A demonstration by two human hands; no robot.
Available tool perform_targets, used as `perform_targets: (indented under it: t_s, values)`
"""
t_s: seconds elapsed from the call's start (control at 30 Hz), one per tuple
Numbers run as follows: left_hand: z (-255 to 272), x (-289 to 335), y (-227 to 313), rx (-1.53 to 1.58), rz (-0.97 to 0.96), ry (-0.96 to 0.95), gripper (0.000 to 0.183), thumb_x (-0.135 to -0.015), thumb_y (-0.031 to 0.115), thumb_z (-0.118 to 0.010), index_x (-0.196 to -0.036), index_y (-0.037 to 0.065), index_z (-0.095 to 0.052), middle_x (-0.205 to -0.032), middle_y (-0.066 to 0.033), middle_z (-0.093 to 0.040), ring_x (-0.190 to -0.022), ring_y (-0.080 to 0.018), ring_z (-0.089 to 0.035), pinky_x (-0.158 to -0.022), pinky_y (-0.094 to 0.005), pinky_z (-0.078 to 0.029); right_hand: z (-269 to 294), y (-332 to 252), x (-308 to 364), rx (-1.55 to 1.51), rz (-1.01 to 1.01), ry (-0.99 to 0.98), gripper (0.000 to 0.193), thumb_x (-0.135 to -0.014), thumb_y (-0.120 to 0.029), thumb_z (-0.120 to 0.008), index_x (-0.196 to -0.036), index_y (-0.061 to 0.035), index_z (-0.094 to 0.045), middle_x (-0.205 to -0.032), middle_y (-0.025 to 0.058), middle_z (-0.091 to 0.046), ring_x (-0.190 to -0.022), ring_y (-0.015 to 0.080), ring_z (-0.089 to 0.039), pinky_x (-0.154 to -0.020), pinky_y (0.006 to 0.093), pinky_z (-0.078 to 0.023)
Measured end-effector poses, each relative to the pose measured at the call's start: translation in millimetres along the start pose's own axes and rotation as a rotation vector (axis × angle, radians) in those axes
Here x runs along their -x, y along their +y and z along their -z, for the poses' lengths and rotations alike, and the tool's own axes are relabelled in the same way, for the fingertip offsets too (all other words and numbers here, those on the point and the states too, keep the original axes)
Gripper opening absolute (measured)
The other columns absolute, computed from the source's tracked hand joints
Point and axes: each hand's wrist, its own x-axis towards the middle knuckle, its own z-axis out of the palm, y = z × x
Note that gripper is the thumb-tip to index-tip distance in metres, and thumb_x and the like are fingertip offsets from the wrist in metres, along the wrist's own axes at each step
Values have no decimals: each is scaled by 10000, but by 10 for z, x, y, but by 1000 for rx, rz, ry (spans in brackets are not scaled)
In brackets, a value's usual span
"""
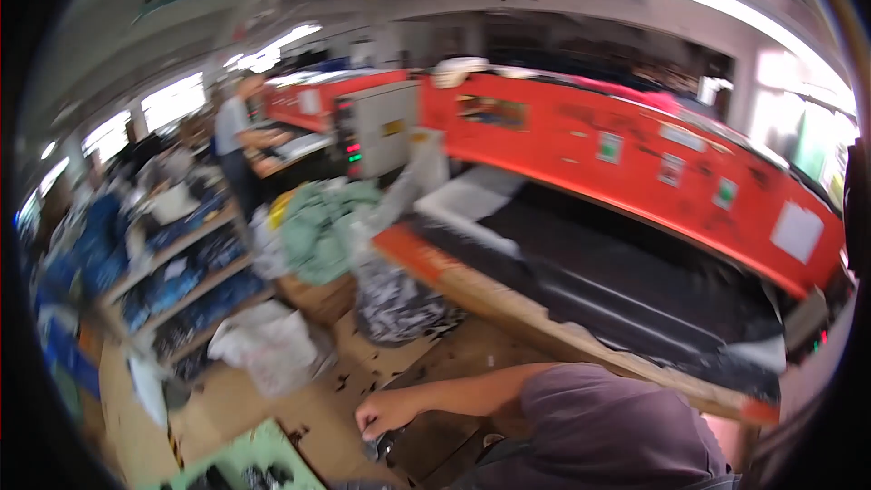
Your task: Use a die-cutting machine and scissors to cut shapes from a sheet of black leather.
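My right hand (386,413) is low in the middle of the view, its arm reaching leftward from a purple-grey sleeve (599,408). The fingers are curled closed, with a small grey and dark thing (374,449) at their lower side; blur hides its kind. Beneath the forearm lies a dark brown surface (435,449). Nearest to the hand, at the lower left, is a pale green tabletop (240,445) with several dark pieces (259,474) on it. My left hand is out of the picture.
A long red machine (581,136) with a black-covered bed (626,281) spans the right. Bags (272,345) and green cloth (327,227) stand on the floor beside shelves (195,254) of blue bundles. Dark scraps lie on the floor. Another person (236,132) stands at the far left.
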Motion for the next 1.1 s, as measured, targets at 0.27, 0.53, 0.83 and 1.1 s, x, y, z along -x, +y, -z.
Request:
perform_targets:
  t_s: [0.27, 0.53, 0.83, 1.1]
  values:
    - [-3642, -690, 957, -3, 77, -989, 735, -836, 607, -603, -1299, 49, -483, -1238, -126, -560, -958, -260, -594, -790, -389, -523, 881, -584, 1914, 152, 89, 106, 447, -918, -463, -578, -1010, -33, -655, -959, 176, -670, -916, 331, -633, -778, 423, -492]
    - [-5995, -79, 1376, 104, 252, -1632, 745, -842, 607, -594, -1312, 44, -467, -1239, -126, -555, -960, -258, -592, -775, -379, -529, 1826, -1117, 4837, 892, -533, 785, 384, -828, -412, -667, -1059, -106, -676, -1072, 130, -622, -1031, 311, -576, -864, 490, -413]
    - [-7082, -28, 1022, 284, 692, -1217, 710, -893, 613, -477, -1370, 91, -416, -1252, -167, -548, -1130, -344, -553, -808, -497, -559, 3230, -1867, 9112, 1423, -1783, 1942, 898, -784, -644, -602, -1472, -150, -303, -1491, 177, -329, -1393, 354, -276, -1056, 637, -245]
    - [-7625, -248, 870, 406, 838, -1145, 691, -896, 672, -353, -1370, 177, -440, -1351, -177, -494, -1129, -411, -531, -858, -535, -496, 2817, -2143, 9974, 1396, -1841, 1500, 273, -840, -283, -604, -968, -68, -713, -944, 162, -698, -875, 324, -678, -768, 436, -537]
